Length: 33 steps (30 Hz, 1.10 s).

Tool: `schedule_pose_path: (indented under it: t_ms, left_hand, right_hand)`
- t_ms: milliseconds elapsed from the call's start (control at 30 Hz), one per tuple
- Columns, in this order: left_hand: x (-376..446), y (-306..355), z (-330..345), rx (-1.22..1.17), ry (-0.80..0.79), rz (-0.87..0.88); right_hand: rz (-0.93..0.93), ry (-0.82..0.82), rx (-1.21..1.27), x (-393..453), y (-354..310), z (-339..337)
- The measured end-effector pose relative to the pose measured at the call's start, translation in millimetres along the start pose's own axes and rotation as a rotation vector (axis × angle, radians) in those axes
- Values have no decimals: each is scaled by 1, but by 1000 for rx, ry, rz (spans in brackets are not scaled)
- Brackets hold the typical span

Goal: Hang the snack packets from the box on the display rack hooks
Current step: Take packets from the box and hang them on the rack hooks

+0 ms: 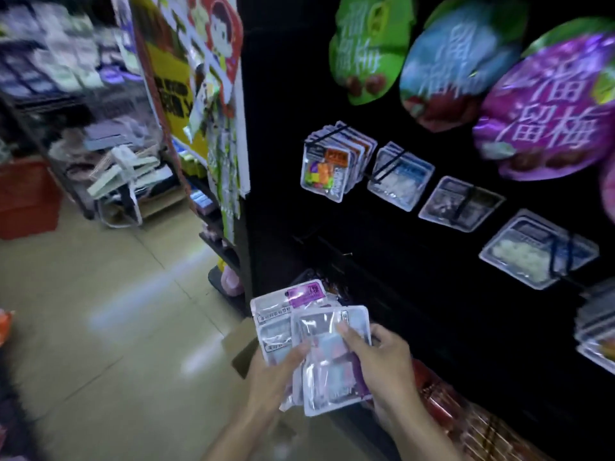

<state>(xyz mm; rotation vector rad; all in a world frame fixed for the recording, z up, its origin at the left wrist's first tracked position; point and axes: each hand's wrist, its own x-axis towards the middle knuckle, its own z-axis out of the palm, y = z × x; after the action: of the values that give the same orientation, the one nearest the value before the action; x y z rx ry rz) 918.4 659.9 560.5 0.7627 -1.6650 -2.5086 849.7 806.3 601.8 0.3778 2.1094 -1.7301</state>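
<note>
Both hands hold a fanned stack of clear snack packets (319, 347) with purple labels, low in the middle of the view. My left hand (273, 377) grips the stack from below, thumb on top. My right hand (382, 357) pinches the front packet, thumb pressed on its face. The black display rack (416, 261) stands just beyond, with packets hanging on its hooks: a colourful stack (329, 164) and a white-filled one (399, 178). A bare hook (336, 247) sticks out below them. The cardboard box (243, 344) shows partly behind the stack.
Large green (369, 48), blue (456, 68) and purple (545, 111) bags hang at the rack's top. More packets hang along the right (539, 251). Red packaged goods (466, 417) lie at the lower right. A red crate (26, 197) and cluttered shelves stand left across the tiled floor.
</note>
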Motion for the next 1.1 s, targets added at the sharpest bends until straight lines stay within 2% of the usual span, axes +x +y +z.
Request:
schedule_pose_path:
  t_ms: [167, 267, 367, 467, 633, 700, 800, 867, 967, 1100]
  left_hand:
    - [-36, -6, 57, 46, -69, -71]
    - [-57, -19, 92, 37, -104, -124]
    - [-75, -39, 127, -5, -156, -181]
    - [-91, -64, 160, 54, -155, -181]
    - [-118, -94, 205, 169, -94, -141]
    - [-128, -103, 220, 205, -103, -125]
    - [-143, -114, 241, 214, -120, -117]
    - [-151, -118, 253, 196, -135, -117]
    - [-162, -120, 267, 217, -151, -112]
    - [-165, -118, 278, 269, -181, -90]
  right_hand:
    - [-125, 95, -225, -17, 12, -74]
    - [-145, 108, -259, -35, 19, -124]
    - [-140, 166, -149, -59, 28, -169]
    - [-100, 243, -10, -79, 39, -217]
    - [-118, 354, -4, -103, 65, -297]
    - [-149, 304, 53, -118, 68, -317]
    - [-121, 140, 157, -133, 79, -338]
    - [-118, 126, 133, -140, 90, -348]
    - [-132, 243, 192, -150, 102, -357]
    - [-214, 388, 395, -158, 111, -370]
